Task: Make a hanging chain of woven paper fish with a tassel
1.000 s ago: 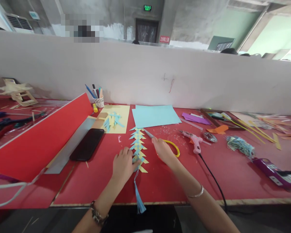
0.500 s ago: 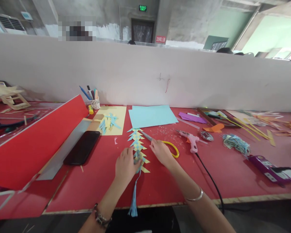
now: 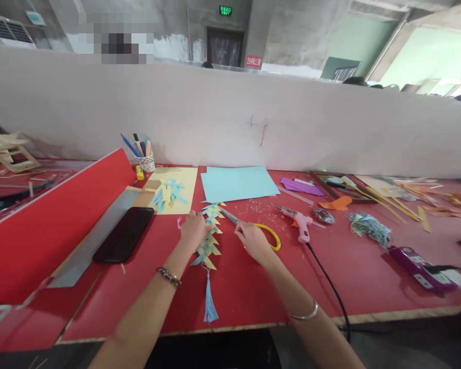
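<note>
A braided strip of light-blue and yellow paper point(image 3: 211, 249) with pointed edges lies on the red table before me. From its near end hangs a light-blue tassel point(image 3: 210, 302). My left hand point(image 3: 194, 230) is closed on the strip's left side, around its middle, with the fingertips partly hidden. Just to the right, my right hand point(image 3: 254, 240) is curled over the middle of yellow-handled scissors point(image 3: 275, 241). Their grey blades point away to the left, close to the strip's far end; the part under my palm is hidden.
Blue paper sheets point(image 3: 240, 183) lie beyond the strip. Cut strips point(image 3: 171, 193) rest on yellow paper, near a black phone point(image 3: 125, 234) and a red board point(image 3: 61, 220). At right are a corded pink glue gun point(image 3: 302, 225), a yarn bundle point(image 3: 369, 228) and a purple device point(image 3: 418, 269).
My left hand has moved up and left along the strip, and the strip's near end now shows and has swung left. My right hand stays over the scissors.
</note>
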Demonstrator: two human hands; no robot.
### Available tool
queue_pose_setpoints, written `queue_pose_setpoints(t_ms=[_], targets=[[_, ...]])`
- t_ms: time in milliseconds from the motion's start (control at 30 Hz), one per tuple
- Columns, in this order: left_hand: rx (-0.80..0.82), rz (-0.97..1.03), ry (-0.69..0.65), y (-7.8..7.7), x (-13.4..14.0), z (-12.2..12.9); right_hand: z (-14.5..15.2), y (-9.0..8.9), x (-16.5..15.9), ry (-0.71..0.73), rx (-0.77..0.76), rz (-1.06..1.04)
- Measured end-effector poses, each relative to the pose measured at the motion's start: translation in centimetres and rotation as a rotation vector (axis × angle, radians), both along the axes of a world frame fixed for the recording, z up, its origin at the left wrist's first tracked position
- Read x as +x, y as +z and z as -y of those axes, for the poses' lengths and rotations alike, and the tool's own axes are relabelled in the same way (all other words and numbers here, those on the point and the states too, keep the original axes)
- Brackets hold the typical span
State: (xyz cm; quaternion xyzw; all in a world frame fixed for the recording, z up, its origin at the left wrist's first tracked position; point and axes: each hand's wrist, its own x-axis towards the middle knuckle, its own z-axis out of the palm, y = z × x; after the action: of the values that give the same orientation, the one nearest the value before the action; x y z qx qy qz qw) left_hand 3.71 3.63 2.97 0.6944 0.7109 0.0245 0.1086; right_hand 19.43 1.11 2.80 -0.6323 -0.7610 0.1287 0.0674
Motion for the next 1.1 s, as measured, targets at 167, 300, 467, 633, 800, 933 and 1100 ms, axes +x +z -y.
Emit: queue_pose_setpoints(t_ms=[167, 300, 467, 633, 800, 933, 1100], targets=[[-0.122, 0.069, -0.009, 0.4, -0.3, -1.2, 0.0, 0.0, 0.0, 0.004, 0.009, -0.004], [-0.111, 0.12, 0.002, 0.3, -0.5, -1.1, 0.1, 0.1, -0.2, 0.008, 0.016, 0.01], [-0.017, 0.244, 0.006, -0.5, -1.3, -0.2, 0.2, 0.3, -0.4, 0.004, 0.024, 0.026], [0.117, 0.432, 0.017, -1.1, -4.4, 0.7, 0.1, -0.1, -0.2, 0.011, 0.044, 0.014], [0.28, 0.603, 0.02, -0.1, -7.1, 1.8, 0.0, -0.6, 0.0, 0.022, 0.068, -0.027], [0.413, 0.679, 0.026, 2.3, -7.5, 1.9, -0.1, -0.9, 0.1, 0.021, 0.081, -0.068], [0.596, 0.826, -0.197, 6.1, -7.3, 1.6, -0.3, -1.0, 0.4, 0.014, 0.096, -0.147]])
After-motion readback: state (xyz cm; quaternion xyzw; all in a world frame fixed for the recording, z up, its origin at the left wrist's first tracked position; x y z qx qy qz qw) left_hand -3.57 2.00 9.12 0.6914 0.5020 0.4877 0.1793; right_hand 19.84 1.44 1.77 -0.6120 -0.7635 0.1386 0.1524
